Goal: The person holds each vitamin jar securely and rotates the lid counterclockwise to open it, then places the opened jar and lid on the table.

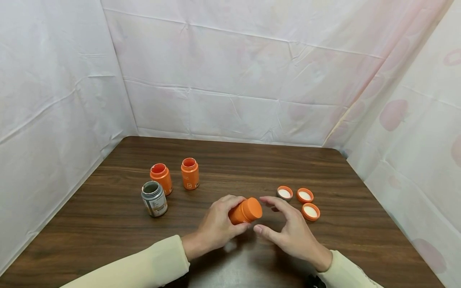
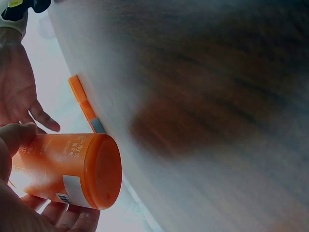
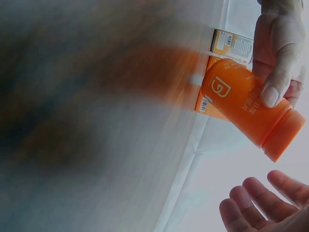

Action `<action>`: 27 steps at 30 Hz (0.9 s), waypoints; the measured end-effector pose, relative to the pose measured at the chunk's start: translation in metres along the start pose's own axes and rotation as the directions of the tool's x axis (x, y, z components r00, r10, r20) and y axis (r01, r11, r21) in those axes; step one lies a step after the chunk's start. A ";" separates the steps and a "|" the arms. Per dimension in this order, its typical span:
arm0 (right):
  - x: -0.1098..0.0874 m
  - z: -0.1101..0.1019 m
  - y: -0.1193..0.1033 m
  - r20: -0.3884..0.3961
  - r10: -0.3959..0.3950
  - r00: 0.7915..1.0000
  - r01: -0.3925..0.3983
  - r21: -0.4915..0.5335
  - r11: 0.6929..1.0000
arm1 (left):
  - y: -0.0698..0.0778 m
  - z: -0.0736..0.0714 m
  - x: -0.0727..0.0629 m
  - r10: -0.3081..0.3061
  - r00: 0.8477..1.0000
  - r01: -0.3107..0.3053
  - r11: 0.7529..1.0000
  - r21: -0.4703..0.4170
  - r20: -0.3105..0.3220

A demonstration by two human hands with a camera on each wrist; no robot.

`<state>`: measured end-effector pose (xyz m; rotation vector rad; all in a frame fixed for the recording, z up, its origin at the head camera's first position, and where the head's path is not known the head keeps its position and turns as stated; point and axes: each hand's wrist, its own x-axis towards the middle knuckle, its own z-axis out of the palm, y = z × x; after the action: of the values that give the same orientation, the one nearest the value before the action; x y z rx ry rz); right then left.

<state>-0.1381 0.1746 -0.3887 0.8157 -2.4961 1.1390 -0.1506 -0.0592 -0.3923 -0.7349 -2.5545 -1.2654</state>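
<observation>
In the head view my left hand point(image 1: 218, 224) grips an orange pill bottle point(image 1: 239, 213) round its body. The bottle is tilted, its orange cap point(image 1: 253, 209) on and facing right. My right hand point(image 1: 291, 230) is beside the cap, fingers and thumb spread apart, touching nothing. The left wrist view shows the base of the same bottle point(image 2: 67, 166) with a white label patch. In the right wrist view, fingertips point(image 3: 256, 200) of my right hand are a short way from the cap point(image 3: 284, 135).
Two uncapped orange bottles point(image 1: 161, 179) point(image 1: 190, 174) and an uncapped grey bottle point(image 1: 155, 199) stand at left on the brown wooden table point(image 1: 245, 168). Three loose caps point(image 1: 285, 193) point(image 1: 305, 195) point(image 1: 311, 212) lie at right, white insides up. Pale cloth point(image 1: 230, 72) hangs behind.
</observation>
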 end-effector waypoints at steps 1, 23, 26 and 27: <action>0.001 0.000 -0.001 -0.003 -0.002 1.000 0.002 0.005 1.000 | 0.000 0.000 0.000 -0.003 1.000 0.003 1.000 0.007 0.005; 0.007 0.009 -0.001 -0.025 -0.009 1.000 0.009 -0.019 1.000 | 0.001 0.006 -0.004 -0.011 0.999 0.009 0.998 0.057 0.036; 0.008 0.009 -0.001 -0.029 -0.007 1.000 0.007 -0.030 1.000 | 0.001 0.006 -0.003 -0.021 0.999 0.019 0.998 0.061 0.036; 0.008 0.009 -0.001 -0.031 -0.008 0.999 0.007 -0.031 0.999 | 0.001 0.006 -0.003 -0.024 0.999 0.022 0.998 0.063 0.037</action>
<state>-0.1442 0.1638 -0.3903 0.7924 -2.4772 1.0988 -0.1468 -0.0550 -0.3963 -0.7252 -2.6266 -1.1840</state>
